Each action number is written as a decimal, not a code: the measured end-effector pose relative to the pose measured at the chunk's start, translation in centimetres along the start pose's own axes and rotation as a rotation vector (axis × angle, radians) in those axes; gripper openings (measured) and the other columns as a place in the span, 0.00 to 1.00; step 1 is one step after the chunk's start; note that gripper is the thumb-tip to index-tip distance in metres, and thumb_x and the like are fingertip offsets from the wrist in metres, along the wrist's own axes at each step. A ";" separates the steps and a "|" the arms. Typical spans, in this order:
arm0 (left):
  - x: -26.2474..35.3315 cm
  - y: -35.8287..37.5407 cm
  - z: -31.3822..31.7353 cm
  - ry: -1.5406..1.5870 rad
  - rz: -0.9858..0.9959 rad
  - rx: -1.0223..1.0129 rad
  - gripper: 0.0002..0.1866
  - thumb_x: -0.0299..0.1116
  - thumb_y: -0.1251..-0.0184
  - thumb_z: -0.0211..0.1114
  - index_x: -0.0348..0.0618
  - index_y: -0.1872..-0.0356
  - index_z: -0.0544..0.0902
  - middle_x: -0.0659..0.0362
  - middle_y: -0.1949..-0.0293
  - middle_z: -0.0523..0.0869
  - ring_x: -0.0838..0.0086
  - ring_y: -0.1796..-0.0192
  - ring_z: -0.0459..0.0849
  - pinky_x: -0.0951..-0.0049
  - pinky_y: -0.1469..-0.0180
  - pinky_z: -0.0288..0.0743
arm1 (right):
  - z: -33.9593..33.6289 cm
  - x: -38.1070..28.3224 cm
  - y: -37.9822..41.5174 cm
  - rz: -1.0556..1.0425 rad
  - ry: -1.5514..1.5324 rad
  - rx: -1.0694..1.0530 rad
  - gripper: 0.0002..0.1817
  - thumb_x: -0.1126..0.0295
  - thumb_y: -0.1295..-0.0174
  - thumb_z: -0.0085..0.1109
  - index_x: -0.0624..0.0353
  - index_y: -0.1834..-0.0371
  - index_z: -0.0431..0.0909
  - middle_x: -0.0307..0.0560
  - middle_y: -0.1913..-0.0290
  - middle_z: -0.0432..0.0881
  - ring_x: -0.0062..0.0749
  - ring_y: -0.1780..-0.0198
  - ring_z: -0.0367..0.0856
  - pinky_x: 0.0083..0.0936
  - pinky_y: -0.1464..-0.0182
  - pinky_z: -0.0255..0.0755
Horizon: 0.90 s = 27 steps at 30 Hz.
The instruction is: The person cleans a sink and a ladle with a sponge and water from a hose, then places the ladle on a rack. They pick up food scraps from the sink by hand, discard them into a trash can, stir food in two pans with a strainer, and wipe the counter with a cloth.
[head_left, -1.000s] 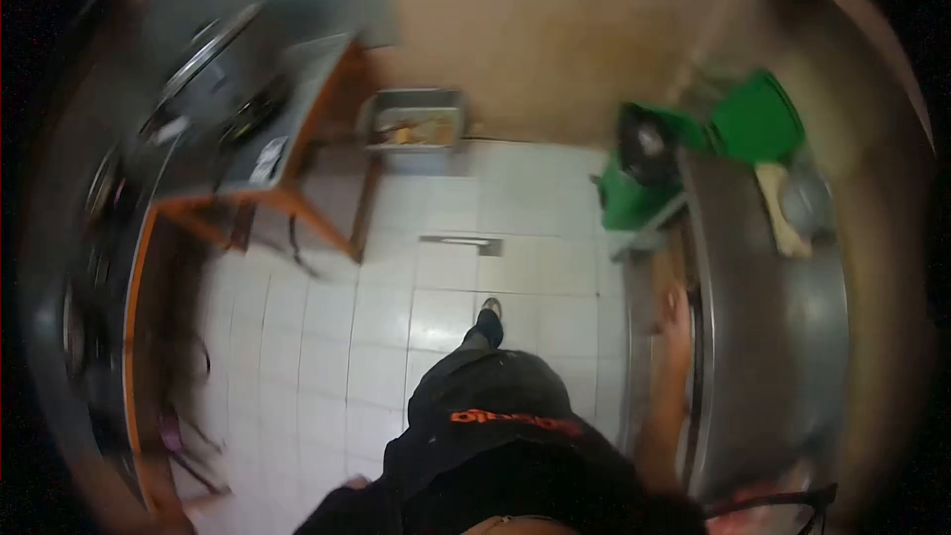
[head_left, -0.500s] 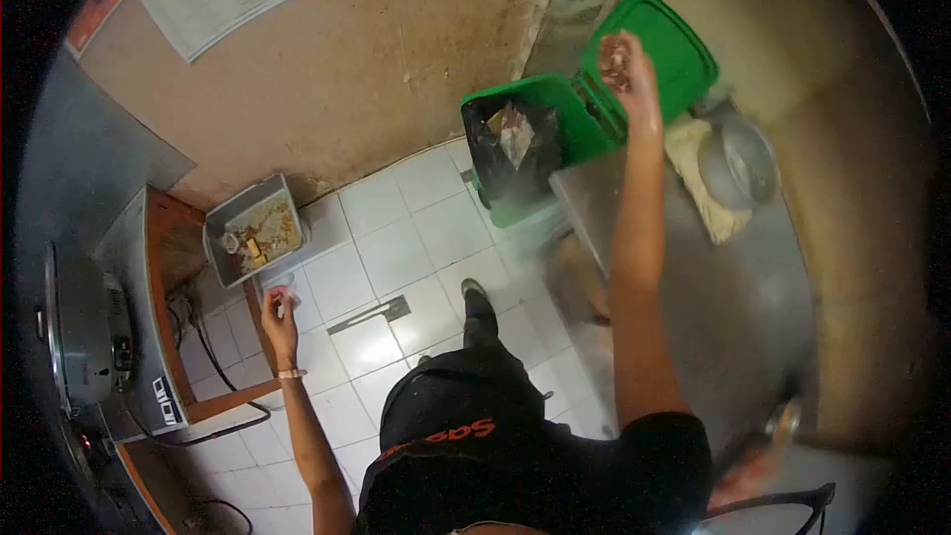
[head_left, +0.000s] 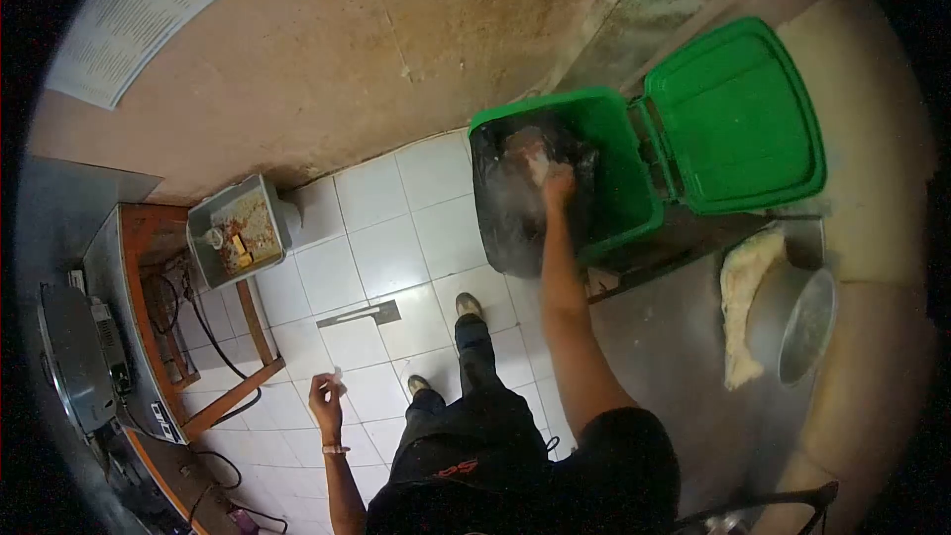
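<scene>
My right hand [head_left: 559, 184] reaches down into the black bin liner [head_left: 510, 233] of a green bin [head_left: 622, 178]. Its fingers are blurred and partly hidden, right beside pale, crumpled waste [head_left: 538, 166]; I cannot tell whether they still grip anything. The bin's green lid [head_left: 738, 119] is swung back to the right. Over the tiled floor hangs my left hand [head_left: 325, 402], fingers curled in, with a small pale bit showing at the fingertips.
A grey tub [head_left: 280, 223] with food scraps sits on the left by a wooden frame [head_left: 228, 401]. An appliance [head_left: 84, 357] with cables stands beyond it. On the metal table [head_left: 674, 337] at right are a metal pot [head_left: 792, 327] and a pale cloth [head_left: 743, 307].
My right hand, raised by the lid with a brown clump in it, has dropped into the bin liner. My left hand has drawn back from near the grey tub. The view has shifted.
</scene>
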<state>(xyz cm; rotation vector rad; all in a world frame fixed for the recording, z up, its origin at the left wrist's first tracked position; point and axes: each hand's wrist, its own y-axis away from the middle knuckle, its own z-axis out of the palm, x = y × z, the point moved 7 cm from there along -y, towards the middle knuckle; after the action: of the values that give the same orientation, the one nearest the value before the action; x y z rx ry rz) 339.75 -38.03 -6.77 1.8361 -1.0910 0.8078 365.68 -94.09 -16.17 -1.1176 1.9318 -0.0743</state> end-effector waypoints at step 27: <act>-16.6 -5.3 6.6 -0.221 -0.029 -0.187 0.18 0.35 0.48 0.56 0.43 0.54 0.71 0.52 0.55 0.74 0.64 0.53 0.72 0.68 0.51 0.65 | -6.9 -17.2 -2.9 -0.234 -0.287 0.052 0.11 0.72 0.44 0.40 0.67 0.61 0.65 0.53 0.63 0.70 0.43 0.60 0.69 0.32 0.58 0.63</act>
<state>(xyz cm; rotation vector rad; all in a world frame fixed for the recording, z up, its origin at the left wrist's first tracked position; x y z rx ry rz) 338.38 -36.33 -25.27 1.8072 -1.2314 0.4755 366.35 -85.72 0.60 -1.2433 1.5341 -0.0867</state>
